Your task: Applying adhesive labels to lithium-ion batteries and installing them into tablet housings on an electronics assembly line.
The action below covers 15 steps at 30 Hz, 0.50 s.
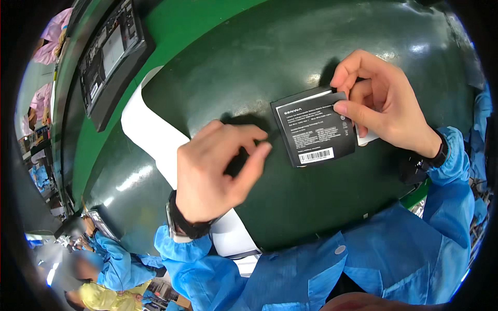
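A flat black battery point(285, 127) lies on the dark green table, with a black printed label point(314, 129) over most of it. Some white shows along the label's upper edge and under its right side, which curls up a little. My right hand point(386, 103) pinches the label's upper right corner between thumb and fingers. Left of the battery hovers my left hand point(218, 166), its thumb and forefinger bent and a small gap between their tips. Nothing shows in that hand. A black band circles each wrist.
A long white paper strip point(150, 132) runs across the table and passes under my left hand. Beyond it, at the upper left, an open device with exposed inner parts point(111, 57) rests on a green strip point(179, 28). Co-workers in blue, pink and yellow clothing are at the left.
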{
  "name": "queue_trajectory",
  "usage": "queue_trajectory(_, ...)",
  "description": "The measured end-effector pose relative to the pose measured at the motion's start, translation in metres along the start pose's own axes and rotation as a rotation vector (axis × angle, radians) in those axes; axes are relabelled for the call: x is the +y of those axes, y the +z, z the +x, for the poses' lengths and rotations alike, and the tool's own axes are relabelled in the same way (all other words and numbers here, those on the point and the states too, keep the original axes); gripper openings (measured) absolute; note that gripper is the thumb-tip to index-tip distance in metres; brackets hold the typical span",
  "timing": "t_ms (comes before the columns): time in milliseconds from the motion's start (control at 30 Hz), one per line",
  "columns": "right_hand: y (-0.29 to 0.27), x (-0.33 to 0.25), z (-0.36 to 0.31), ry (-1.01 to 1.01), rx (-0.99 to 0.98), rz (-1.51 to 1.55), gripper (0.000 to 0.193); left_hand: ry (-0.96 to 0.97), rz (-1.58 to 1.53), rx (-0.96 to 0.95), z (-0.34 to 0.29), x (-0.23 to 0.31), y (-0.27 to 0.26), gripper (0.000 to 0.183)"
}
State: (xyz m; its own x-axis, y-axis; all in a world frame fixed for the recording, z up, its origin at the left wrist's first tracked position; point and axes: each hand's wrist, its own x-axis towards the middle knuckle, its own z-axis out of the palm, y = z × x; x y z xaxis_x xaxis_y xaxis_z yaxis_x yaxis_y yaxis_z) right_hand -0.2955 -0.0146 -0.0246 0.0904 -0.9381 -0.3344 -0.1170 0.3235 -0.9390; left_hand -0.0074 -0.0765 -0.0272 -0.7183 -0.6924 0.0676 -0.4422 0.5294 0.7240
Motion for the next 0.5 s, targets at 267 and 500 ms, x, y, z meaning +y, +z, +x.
queue_trajectory(267,0.0027,-0.0014,0.0016,0.046,0.017,-0.015,0.027,0.180,0.146,-0.054,0.0050,-0.0019,0.0082,0.039)
queue_trajectory(500,0.0013,-0.0067,0.0048,0.123,0.014,0.000,0.031,0.169,0.183,-0.035,0.0025,-0.0015,0.0096,0.047)
